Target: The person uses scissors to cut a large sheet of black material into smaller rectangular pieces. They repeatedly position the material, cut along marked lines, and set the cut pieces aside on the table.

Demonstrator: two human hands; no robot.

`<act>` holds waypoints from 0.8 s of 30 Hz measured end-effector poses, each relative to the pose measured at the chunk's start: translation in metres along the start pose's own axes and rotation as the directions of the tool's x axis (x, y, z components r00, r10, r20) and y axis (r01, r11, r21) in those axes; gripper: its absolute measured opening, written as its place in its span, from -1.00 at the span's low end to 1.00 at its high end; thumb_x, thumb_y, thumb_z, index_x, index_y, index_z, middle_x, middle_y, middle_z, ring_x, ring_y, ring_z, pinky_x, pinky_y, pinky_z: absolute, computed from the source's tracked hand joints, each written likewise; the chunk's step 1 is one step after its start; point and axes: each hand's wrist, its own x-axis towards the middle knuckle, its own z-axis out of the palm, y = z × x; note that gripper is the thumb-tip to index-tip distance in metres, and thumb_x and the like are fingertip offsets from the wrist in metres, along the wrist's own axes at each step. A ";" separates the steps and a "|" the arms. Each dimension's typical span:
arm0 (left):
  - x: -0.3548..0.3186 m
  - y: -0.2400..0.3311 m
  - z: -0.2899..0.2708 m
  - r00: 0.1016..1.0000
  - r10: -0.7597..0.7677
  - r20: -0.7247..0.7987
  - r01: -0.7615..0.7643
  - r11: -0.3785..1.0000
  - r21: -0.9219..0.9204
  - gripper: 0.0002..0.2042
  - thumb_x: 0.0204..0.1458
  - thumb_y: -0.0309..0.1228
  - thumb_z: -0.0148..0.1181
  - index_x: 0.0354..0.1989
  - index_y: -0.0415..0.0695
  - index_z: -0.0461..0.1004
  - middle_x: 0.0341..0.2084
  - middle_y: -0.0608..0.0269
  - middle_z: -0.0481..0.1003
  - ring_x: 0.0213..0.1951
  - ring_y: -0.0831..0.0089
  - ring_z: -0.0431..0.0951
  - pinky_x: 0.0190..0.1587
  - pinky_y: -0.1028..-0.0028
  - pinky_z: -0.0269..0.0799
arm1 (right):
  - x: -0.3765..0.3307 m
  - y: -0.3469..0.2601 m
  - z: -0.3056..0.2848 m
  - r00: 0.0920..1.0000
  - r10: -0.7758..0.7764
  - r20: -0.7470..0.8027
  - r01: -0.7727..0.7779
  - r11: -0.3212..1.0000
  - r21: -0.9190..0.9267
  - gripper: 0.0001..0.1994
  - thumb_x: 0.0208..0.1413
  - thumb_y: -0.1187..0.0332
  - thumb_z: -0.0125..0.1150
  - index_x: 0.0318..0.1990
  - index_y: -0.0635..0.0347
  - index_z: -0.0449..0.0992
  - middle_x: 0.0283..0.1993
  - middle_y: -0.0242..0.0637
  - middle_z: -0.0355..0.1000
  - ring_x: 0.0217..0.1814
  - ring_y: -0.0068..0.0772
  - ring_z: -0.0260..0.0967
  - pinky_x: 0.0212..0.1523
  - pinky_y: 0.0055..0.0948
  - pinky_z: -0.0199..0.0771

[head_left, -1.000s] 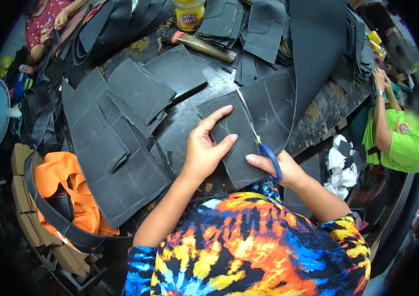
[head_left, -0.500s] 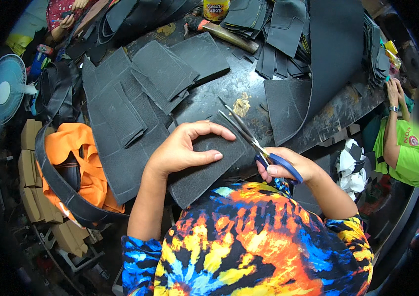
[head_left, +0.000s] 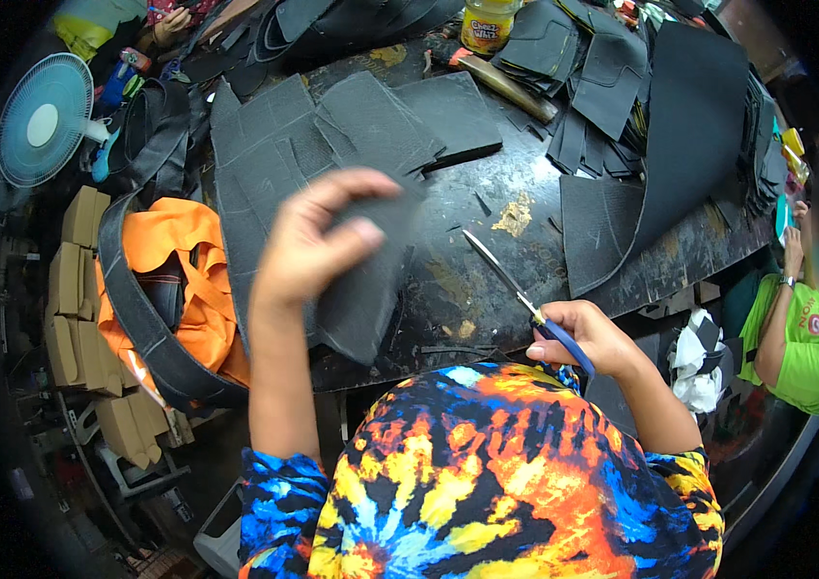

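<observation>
My left hand (head_left: 318,241), smeared by motion, grips a black textured leather-like piece (head_left: 366,299), thumb on top and fingers curled over its far edge. The piece is over the left side of the dark work table (head_left: 458,333). In my right hand (head_left: 588,333), at the table's near edge, is a pair of scissors (head_left: 502,270) with blue handles. Their blades are together and point far left, apart from the piece. Under and beyond my left hand lie several overlapping black cut pieces (head_left: 260,130).
An orange bag (head_left: 173,236) with a black strap hangs at the left, near a fan (head_left: 43,124) and cardboard boxes (head_left: 91,314). Black stacks (head_left: 535,43), a hammer (head_left: 506,87) and a yellow jar (head_left: 487,27) stand far off. A person in green (head_left: 791,333) is at the right.
My left hand has moved left with the black piece, away from the scissors. The scissor blades have come together. The whole view has shifted a little.
</observation>
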 end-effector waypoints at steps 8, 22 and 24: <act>0.025 -0.051 -0.096 0.795 0.194 -0.574 0.506 0.309 0.805 -0.20 -0.21 -0.46 0.45 0.32 -0.01 0.24 0.16 -0.30 0.31 0.22 -0.17 0.28 0.30 0.10 0.20 | -0.006 -0.023 -0.009 0.980 -0.194 -0.034 0.182 0.956 -0.230 -0.66 0.04 0.20 0.47 -0.43 0.19 0.39 -0.52 -0.54 0.25 -0.44 -0.77 0.13 -0.47 -0.57 0.19; 0.098 -0.039 0.193 0.990 0.134 0.054 -0.127 0.636 0.761 -0.52 -0.22 -0.16 0.50 -0.17 -0.17 0.52 -0.21 0.06 0.48 -0.06 0.08 0.47 -0.02 0.16 0.40 | -0.009 -0.185 -0.280 0.273 -0.786 -0.554 -0.600 0.311 -0.737 -0.54 -0.05 0.18 0.37 -0.04 0.26 0.47 -0.09 0.07 0.53 0.04 0.06 0.48 0.02 -0.11 0.46; 0.106 -0.045 0.200 0.992 0.116 0.049 -0.117 0.710 0.695 -0.56 -0.23 -0.17 0.50 -0.22 -0.16 0.53 -0.25 0.07 0.49 -0.12 0.08 0.49 -0.07 0.18 0.41 | -0.001 -0.188 -0.317 0.237 -0.772 -0.590 -0.733 0.256 -0.630 -0.54 -0.04 0.21 0.37 0.01 0.20 0.44 -0.03 0.00 0.53 0.07 0.03 0.48 0.06 -0.10 0.46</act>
